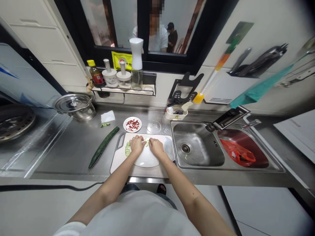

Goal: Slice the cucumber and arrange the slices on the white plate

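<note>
A white plate rests on the cutting board, below both hands. Pale green cucumber slices lie between my fingertips at the plate's far part. My left hand is curled, with thumb and fingers closed at these slices. From the other side, my right hand has its fingers pinched at the same slices. More cucumber slices sit in an overlapping row left of the plate. A broad knife blade lies along the board's right side. What is under my palms is hidden.
A whole cucumber lies left of the board. Behind it are a small dish of chopped red pieces, a white tissue and a lidded steel pot. The sink with its faucet adjoins the right.
</note>
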Motion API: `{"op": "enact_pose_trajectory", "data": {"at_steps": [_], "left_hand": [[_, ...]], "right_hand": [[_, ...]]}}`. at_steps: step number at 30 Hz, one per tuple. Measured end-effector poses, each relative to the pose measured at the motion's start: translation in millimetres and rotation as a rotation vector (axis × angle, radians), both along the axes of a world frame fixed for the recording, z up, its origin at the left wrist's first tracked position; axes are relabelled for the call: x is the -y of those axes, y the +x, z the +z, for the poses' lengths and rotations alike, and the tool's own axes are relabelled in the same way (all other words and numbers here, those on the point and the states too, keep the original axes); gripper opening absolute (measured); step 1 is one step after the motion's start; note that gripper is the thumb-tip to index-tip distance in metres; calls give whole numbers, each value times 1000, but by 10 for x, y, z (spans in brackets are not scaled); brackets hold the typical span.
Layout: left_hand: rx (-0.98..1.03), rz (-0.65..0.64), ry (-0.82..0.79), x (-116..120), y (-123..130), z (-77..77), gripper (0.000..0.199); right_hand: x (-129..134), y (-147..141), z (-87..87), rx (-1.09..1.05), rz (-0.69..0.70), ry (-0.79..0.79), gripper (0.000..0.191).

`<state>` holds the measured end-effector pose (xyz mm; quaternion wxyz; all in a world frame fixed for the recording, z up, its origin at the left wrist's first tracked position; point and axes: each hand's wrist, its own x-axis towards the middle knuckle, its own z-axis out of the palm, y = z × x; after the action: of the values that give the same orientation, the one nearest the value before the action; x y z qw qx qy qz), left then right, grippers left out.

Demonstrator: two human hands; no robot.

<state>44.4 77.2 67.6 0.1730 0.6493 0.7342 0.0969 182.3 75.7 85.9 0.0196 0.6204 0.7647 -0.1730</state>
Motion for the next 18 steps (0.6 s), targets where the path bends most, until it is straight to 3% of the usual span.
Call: {"op": "enact_pose_trajectory", "data": {"at_steps": [11, 18], "left_hand": [[-10, -46, 31, 62, 21, 80, 20], [-13, -30, 12, 43, 28, 53, 23]], "right_hand": [[294, 109, 25, -146, -139, 106, 30], [486, 156, 23, -184, -194, 128, 32]]}}
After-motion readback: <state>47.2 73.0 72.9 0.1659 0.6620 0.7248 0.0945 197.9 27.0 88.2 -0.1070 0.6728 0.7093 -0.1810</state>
